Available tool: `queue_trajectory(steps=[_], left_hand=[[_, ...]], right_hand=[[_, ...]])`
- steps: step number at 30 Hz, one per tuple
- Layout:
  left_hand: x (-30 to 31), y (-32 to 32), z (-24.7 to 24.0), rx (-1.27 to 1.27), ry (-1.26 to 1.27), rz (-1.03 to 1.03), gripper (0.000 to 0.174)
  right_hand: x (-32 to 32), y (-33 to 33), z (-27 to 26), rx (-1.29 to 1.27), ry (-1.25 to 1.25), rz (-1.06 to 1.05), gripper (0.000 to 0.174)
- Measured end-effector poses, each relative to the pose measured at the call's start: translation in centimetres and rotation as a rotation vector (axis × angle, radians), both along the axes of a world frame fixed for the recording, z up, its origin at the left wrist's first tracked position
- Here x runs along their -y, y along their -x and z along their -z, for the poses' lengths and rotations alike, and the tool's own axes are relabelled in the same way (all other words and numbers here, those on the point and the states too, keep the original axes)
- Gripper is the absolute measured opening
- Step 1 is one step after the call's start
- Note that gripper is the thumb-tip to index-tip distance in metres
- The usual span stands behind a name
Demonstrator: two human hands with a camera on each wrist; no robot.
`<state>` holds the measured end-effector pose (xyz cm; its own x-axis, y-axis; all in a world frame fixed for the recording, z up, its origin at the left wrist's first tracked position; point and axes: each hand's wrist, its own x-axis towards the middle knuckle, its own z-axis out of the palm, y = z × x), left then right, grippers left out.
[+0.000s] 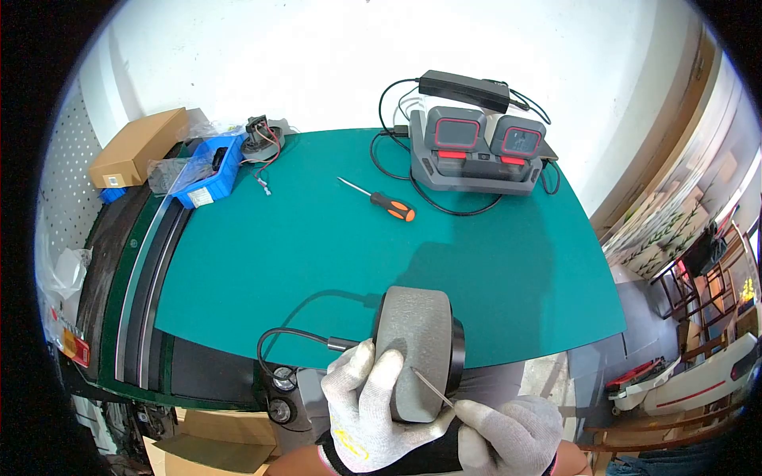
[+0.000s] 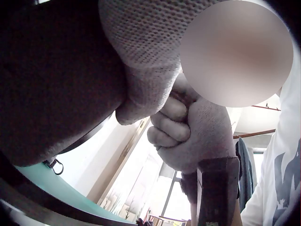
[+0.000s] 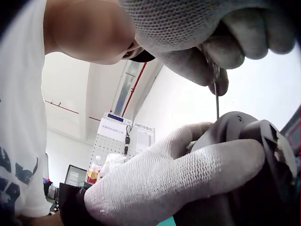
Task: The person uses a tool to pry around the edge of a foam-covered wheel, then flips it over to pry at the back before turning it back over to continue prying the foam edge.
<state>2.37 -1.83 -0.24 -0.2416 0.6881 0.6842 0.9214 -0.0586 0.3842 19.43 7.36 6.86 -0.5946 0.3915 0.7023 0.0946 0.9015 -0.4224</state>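
Note:
A grey rounded housing [image 1: 413, 341] with a black ring on its right side is held at the table's front edge. The gloved left hand [image 1: 369, 404] grips it from the left and below, fingers on its face. In the gloved right hand [image 1: 512, 432] a thin metal shaft [image 1: 431, 387] is pinched, its tip at the housing's surface. The right wrist view shows the shaft [image 3: 217, 101] coming down from the right hand [image 3: 202, 37] onto the housing [image 3: 233, 125], with the left hand [image 3: 174, 176] around it. The tool's handle is mostly hidden. A black cable [image 1: 274, 334] leaves the housing's left side.
An orange-black screwdriver [image 1: 393, 207] lies on the green table [image 1: 278, 238]. Behind it stands a grey charger dock [image 1: 476, 176] with two battery packs and cables. A blue bin [image 1: 210, 178], a wired part [image 1: 260, 143] and a cardboard box [image 1: 139, 148] are at the back left.

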Motion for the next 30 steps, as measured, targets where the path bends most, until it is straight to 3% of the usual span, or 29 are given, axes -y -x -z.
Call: queue_trajectory(steps=[8,12,20,30], left_hand=[[0.2,0.1,-0.3,0.015,0.042,0.039,0.101],[0.0,0.0,-0.7,0.011,0.047,0.022,0.101],[-0.4,0.0,-1.7,0.011,0.105,-0.018,0.108],[-0.2,-0.5,-0.6,0.041,0.072,-0.06,0.125]], right_hand=[[0.0,-0.1,-1.3,0.095,0.02,0.044,0.025],[0.2,0.1,-1.6,0.091,0.01,0.061,0.025],[1.2,1.0,0.9,0.1,-0.056,0.19,0.03],[0.5,1.2,4.2,-0.007,-0.101,0.137,0.03]])
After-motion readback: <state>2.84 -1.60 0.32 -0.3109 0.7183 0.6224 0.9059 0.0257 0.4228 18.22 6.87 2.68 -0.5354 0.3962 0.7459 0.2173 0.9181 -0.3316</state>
